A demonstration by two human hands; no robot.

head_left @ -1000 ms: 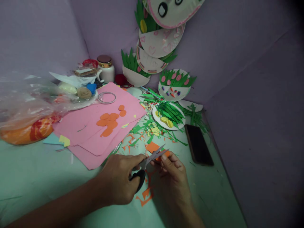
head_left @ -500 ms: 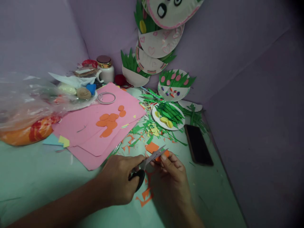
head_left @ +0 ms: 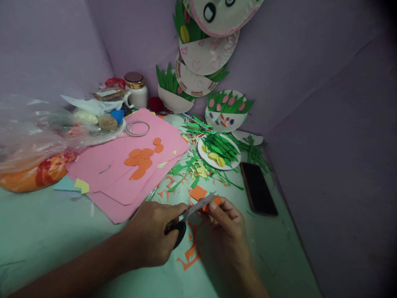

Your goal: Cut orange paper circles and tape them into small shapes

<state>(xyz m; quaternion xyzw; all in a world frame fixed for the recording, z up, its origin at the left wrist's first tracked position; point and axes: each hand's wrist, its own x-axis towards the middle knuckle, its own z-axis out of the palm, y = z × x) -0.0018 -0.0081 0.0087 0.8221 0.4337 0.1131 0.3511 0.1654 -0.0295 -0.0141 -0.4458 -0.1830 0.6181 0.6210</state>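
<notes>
My left hand [head_left: 151,236] is closed round the black handles of a pair of scissors [head_left: 192,213], whose metal blades point up and right. My right hand [head_left: 225,229] pinches a small orange paper piece [head_left: 214,201] at the blades. Both hands hover low over the pale green table [head_left: 46,236]. Orange offcuts [head_left: 189,254] lie under the hands, and an orange paper square [head_left: 197,192] lies just beyond the blade tips. Several cut orange ovals [head_left: 141,157] sit on pink paper sheets [head_left: 124,174] to the left.
A black phone [head_left: 257,188] lies right of the hands. Green and yellow scraps [head_left: 192,165] surround a paper plate [head_left: 220,151] with green strips. Decorated plate crafts [head_left: 198,70] lean against the purple wall. A plastic bag [head_left: 34,136], a jar [head_left: 136,89] and a tape ring [head_left: 137,128] sit at the left.
The scissor blades have closed a little on the orange piece. The view has shifted slightly; the hands stay in the same place.
</notes>
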